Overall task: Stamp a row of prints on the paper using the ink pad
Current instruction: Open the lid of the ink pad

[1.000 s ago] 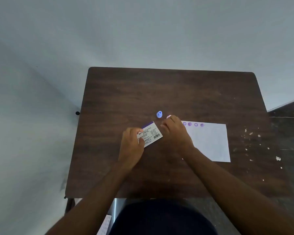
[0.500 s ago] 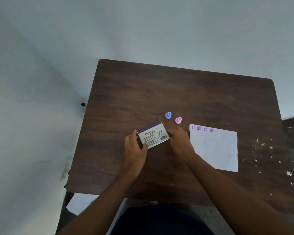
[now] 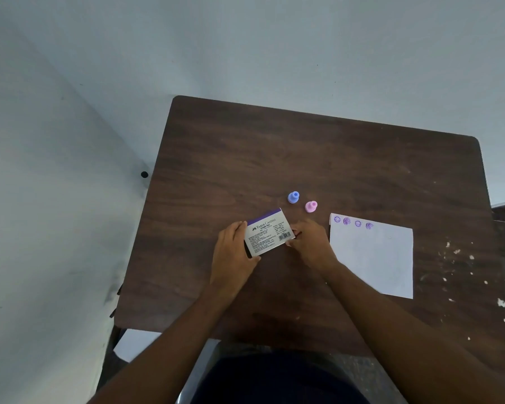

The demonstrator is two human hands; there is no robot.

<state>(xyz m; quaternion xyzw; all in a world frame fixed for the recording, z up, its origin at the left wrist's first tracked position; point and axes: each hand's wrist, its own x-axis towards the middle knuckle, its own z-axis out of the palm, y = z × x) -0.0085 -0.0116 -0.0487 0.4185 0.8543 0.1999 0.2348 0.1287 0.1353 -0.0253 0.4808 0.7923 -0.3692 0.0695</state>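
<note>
A white and purple ink pad box [image 3: 268, 231] is held between both hands just above the brown table [image 3: 274, 147], printed side facing up. My left hand [image 3: 233, 252] grips its left end and my right hand [image 3: 311, 243] pinches its right end. A blue stamp [image 3: 293, 197] and a pink stamp [image 3: 311, 206] stand upright on the table just beyond the box. The white paper [image 3: 373, 258] lies flat to the right, with a row of several purple prints [image 3: 352, 222] along its top left edge.
White crumbs and specks [image 3: 461, 258] are scattered on the table's right side. Pale walls close in on the left and behind. A small black knob [image 3: 144, 174] sits on the wall by the table's left edge. My lap is under the near edge.
My right hand left the pink stamp standing on the table and moved left to take the right end of the ink pad box. The view shifted left.
</note>
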